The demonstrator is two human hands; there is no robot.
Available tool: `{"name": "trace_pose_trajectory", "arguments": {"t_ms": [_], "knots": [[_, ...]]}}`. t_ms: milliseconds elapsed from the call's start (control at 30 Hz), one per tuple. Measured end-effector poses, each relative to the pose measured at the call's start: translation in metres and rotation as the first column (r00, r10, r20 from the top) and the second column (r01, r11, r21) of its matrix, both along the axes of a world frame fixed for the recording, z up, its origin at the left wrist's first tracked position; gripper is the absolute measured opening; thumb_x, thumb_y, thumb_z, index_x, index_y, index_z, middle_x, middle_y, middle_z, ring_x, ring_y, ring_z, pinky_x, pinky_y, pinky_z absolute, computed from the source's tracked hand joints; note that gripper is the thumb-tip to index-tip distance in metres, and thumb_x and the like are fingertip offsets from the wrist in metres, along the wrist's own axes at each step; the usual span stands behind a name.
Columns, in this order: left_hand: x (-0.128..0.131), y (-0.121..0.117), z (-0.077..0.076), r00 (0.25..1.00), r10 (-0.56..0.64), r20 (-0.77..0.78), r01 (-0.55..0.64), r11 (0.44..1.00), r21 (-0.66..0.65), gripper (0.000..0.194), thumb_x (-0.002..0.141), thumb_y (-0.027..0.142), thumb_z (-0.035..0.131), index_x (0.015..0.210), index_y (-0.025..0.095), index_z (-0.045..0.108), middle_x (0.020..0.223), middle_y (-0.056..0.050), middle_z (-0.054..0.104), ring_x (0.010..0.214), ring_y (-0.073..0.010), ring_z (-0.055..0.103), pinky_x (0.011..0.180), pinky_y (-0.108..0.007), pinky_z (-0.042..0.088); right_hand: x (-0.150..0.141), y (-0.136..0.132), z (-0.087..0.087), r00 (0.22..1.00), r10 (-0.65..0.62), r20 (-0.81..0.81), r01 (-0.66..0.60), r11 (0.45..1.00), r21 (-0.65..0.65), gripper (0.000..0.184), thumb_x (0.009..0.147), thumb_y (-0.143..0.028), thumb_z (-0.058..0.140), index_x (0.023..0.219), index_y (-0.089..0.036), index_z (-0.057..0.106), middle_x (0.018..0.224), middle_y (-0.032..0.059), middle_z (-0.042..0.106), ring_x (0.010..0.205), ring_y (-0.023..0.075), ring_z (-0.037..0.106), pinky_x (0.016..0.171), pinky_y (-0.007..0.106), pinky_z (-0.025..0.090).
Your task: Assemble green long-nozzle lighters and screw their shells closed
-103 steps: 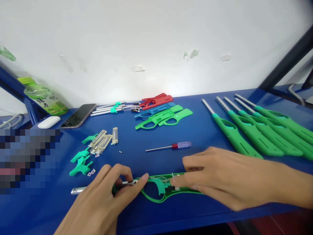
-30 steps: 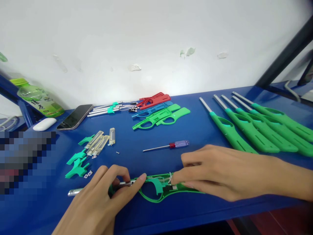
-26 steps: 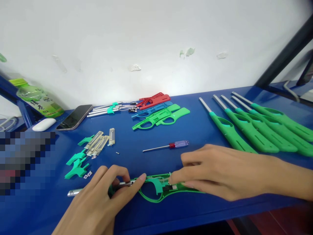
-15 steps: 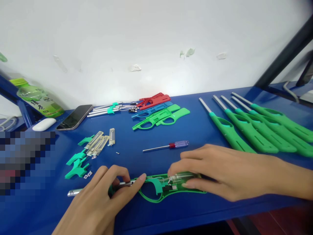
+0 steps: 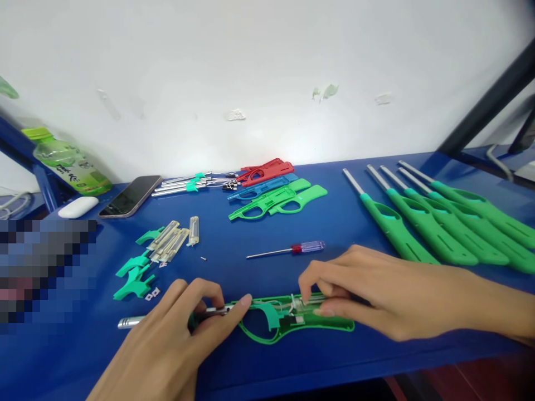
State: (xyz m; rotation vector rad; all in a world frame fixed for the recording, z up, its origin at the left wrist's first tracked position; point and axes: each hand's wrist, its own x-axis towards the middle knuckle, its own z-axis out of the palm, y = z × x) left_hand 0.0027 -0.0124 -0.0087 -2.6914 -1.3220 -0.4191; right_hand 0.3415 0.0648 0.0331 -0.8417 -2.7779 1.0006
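A green lighter half-shell (image 5: 334, 323) lies open side up near the table's front edge, with a teal trigger (image 5: 272, 316) and thin wires inside. My left hand (image 5: 175, 328) is closed around the metal lighter tube (image 5: 130, 322) at the shell's front end, its thumb on the shell's tip. My right hand (image 5: 368, 295) reaches over the handle end. Its thumb and fingers pinch a clear fuel tank (image 5: 307, 307) lying in the shell; part of the tank is hidden under the fingers.
Beyond the hands lies a screwdriver (image 5: 288, 249). Clear tanks (image 5: 173, 242) and teal triggers (image 5: 134, 281) are at left. Finished-looking green lighters (image 5: 401, 234) lie at right. Loose shells (image 5: 267, 197), metal tubes (image 5: 179, 186), a phone (image 5: 130, 196), a white case (image 5: 78, 207) and a bottle (image 5: 69, 164) stand farther back.
My right hand's fingers have curled and shifted slightly right along the tank, showing more of its front end. My left hand keeps its hold. The whole view has shifted slightly.
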Motion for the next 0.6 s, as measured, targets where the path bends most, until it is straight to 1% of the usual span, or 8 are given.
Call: {"name": "trace_pose_trajectory", "arguments": {"t_ms": [133,200,333,433,600], "knots": [[-0.003,-0.001,-0.011,1.000,0.024,0.008,-0.024,0.999,0.026,0.069,0.098,0.006,0.041,0.150,0.047,0.058,0.108,-0.001,0.067,0.086,-0.0141,0.065,0.075,-0.019,0.056,0.001,0.000,0.001,1.000,0.005,0.002,-0.005,1.000,0.027,0.023,0.112,-0.045,0.049,0.124,-0.030,0.061,0.105,-0.0037,0.075,0.092,0.0162,0.070,0.087,0.031,0.047],[-0.003,-0.002,-0.013,0.999,0.033,0.033,-0.035,0.998,0.045,0.069,0.098,0.006,0.040,0.150,0.047,0.058,0.104,0.000,0.067,0.084,-0.0135,0.065,0.073,-0.019,0.056,0.001,-0.001,0.001,1.000,0.005,0.001,-0.005,0.999,0.045,0.022,0.112,-0.045,0.050,0.122,-0.029,0.062,0.102,-0.0036,0.075,0.090,0.0163,0.071,0.086,0.031,0.047],[0.001,0.000,-0.004,1.000,0.022,0.014,-0.022,0.998,0.054,0.076,0.094,0.000,0.040,0.154,0.045,0.053,0.102,0.000,0.066,0.081,-0.0112,0.065,0.072,-0.018,0.054,0.000,-0.002,0.001,1.000,0.008,-0.021,-0.006,0.996,0.088,0.023,0.112,-0.042,0.050,0.124,-0.029,0.065,0.107,-0.0017,0.078,0.093,0.0172,0.073,0.085,0.032,0.048],[0.002,0.002,0.002,1.000,0.005,0.019,-0.006,0.996,0.085,0.076,0.093,-0.001,0.039,0.155,0.041,0.052,0.103,-0.001,0.066,0.080,-0.0114,0.066,0.072,-0.019,0.053,-0.001,-0.003,0.002,0.999,0.014,-0.040,-0.008,0.991,0.130,0.025,0.112,-0.041,0.049,0.125,-0.029,0.066,0.108,-0.0009,0.078,0.092,0.0177,0.074,0.081,0.031,0.049],[-0.001,-0.003,-0.004,1.000,0.013,-0.003,-0.013,0.995,0.099,0.070,0.095,0.001,0.040,0.153,0.038,0.055,0.109,-0.003,0.067,0.088,-0.0150,0.067,0.072,-0.023,0.053,-0.001,-0.003,0.006,0.994,0.029,-0.101,-0.012,0.985,0.174,0.019,0.110,-0.029,0.047,0.119,-0.028,0.064,0.096,-0.0046,0.075,0.078,0.0139,0.068,0.077,0.028,0.047]]}}
